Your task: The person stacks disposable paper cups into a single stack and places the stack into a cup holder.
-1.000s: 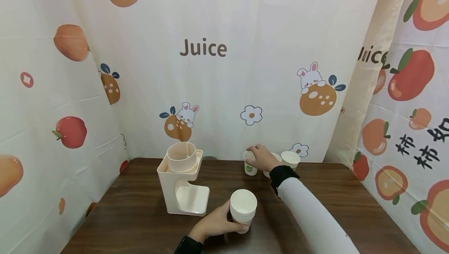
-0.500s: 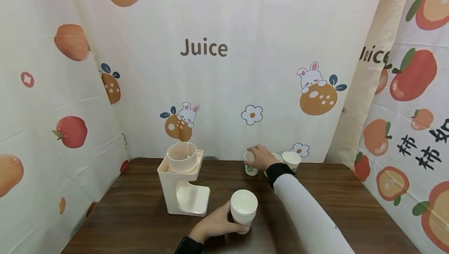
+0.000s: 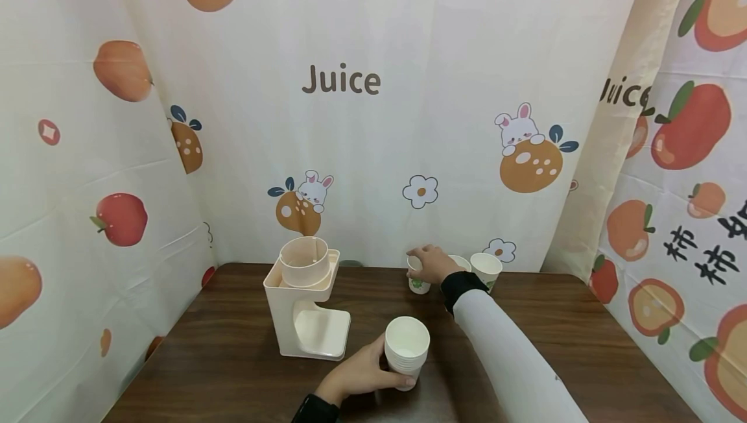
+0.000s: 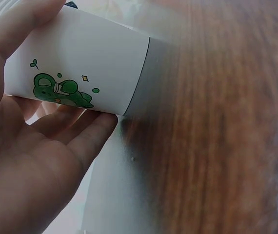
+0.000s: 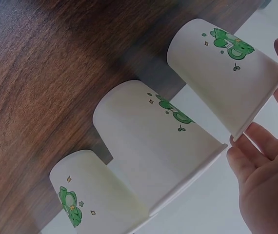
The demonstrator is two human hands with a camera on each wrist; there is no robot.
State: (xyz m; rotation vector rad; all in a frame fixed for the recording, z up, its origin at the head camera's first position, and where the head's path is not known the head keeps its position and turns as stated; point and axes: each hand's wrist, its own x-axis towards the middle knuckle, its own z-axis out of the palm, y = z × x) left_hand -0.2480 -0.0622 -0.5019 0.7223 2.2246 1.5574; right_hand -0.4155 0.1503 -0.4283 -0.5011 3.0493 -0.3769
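Note:
My left hand (image 3: 363, 369) grips a stack of white paper cups (image 3: 406, 344) near the table's front; in the left wrist view, a green cartoon animal is printed on the lowest cup (image 4: 80, 58). At the back, my right hand (image 3: 434, 264) holds a paper cup (image 5: 227, 73) by its rim, with fingertips around the upper edge. That cup stands upright on the table at the left end of a row. Beside it are two more paper cups, a middle one (image 5: 153, 141) and a right-hand one (image 3: 486, 267). My right hand partly hides the middle cup in the head view.
A cream-coloured machine (image 3: 286, 319) with a round open top and a flat base plate stands left of the stack. The brown wooden table (image 3: 210, 358) ends at a fruit-printed curtain (image 3: 373, 150) behind, with more curtain on both sides.
My right hand stays at the left cup and dips very slightly. The left hand and its stack keep their place. The whole head view shifts a little.

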